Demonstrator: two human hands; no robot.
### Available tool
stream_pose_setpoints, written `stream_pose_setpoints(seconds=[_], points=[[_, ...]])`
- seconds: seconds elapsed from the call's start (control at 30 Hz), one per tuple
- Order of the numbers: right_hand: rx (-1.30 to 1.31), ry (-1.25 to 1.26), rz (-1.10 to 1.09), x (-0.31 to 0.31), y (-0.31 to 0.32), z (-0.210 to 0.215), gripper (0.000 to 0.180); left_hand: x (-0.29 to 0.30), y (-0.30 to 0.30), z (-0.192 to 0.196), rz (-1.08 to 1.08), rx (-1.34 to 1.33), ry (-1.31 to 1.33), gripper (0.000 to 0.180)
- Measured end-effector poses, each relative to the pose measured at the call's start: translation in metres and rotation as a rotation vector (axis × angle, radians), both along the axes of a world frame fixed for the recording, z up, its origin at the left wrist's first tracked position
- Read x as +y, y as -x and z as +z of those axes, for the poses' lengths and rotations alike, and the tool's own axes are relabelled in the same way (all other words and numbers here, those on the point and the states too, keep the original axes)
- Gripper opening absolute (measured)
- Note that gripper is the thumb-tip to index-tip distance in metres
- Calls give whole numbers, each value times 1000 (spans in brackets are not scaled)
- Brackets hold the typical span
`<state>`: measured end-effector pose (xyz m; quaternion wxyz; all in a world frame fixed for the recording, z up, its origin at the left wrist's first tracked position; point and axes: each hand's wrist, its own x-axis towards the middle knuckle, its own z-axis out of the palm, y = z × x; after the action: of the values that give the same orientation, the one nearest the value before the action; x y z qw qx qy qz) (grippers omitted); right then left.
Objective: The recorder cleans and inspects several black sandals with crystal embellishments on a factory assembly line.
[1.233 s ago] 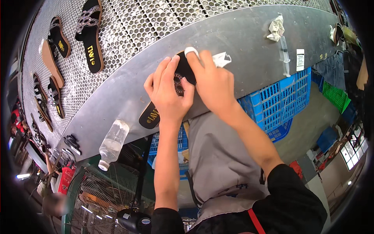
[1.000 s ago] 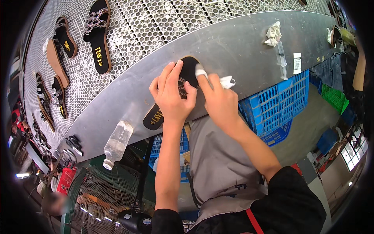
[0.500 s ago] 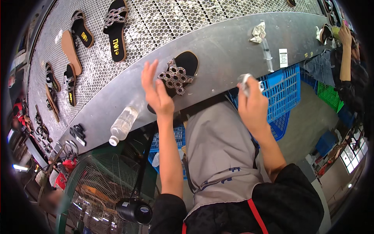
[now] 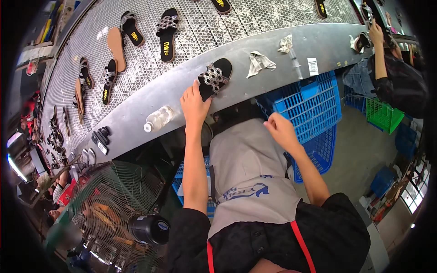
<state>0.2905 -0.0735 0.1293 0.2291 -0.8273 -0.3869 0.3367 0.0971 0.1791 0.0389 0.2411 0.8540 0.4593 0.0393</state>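
A black sandal (image 4: pixel 215 76) with a silver woven strap lies on the grey metal ledge (image 4: pixel 150 102) of a perforated work table. My left hand (image 4: pixel 194 105) rests flat on the ledge, its fingertips touching the sandal's heel end. Held low over my grey apron, near a blue crate, my right hand (image 4: pixel 281 129) has loosely curled fingers and nothing visible in it. A crumpled white cloth (image 4: pixel 259 61) lies on the ledge to the right of the sandal.
Several more sandals (image 4: pixel 166 28) and soles (image 4: pixel 116 45) lie on the perforated belt. A clear plastic bottle (image 4: pixel 159 119) lies on the ledge at left. Blue crates (image 4: pixel 309 104) stand under the table, a fan (image 4: pixel 114 214) at lower left. Another person (image 4: pixel 391 77) works at the right.
Both hands were pressing on the sandal's strap. My right hand has since pulled away and down toward my lap, and the white cloth now lies on the ledge. My left hand stays at the sandal.
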Motion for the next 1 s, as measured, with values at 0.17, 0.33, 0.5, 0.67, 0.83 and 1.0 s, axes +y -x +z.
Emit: stream_pose_setpoints(seconds=[0.17, 0.33, 0.5, 0.67, 0.83, 1.0], points=[[556, 42, -284, -9, 38, 31, 16, -29, 14, 58, 271, -257, 349, 89], [1195, -394, -436, 30, 81, 79, 63, -106, 26, 151, 327, -497, 586, 92], [1399, -381, -588, 32, 95, 105, 68, -168, 60, 228, -63, -454, 528, 61], [1246, -252, -385, 11, 111, 145, 77, -158, 84, 277, 182, -468, 89, 20], [1112, -158, -224, 9, 125, 181, 89, -112, 63, 277, 406, -903, 667, 63], [1156, -181, -149, 7, 121, 180, 95, -99, 56, 263, 329, -1178, 1140, 65]])
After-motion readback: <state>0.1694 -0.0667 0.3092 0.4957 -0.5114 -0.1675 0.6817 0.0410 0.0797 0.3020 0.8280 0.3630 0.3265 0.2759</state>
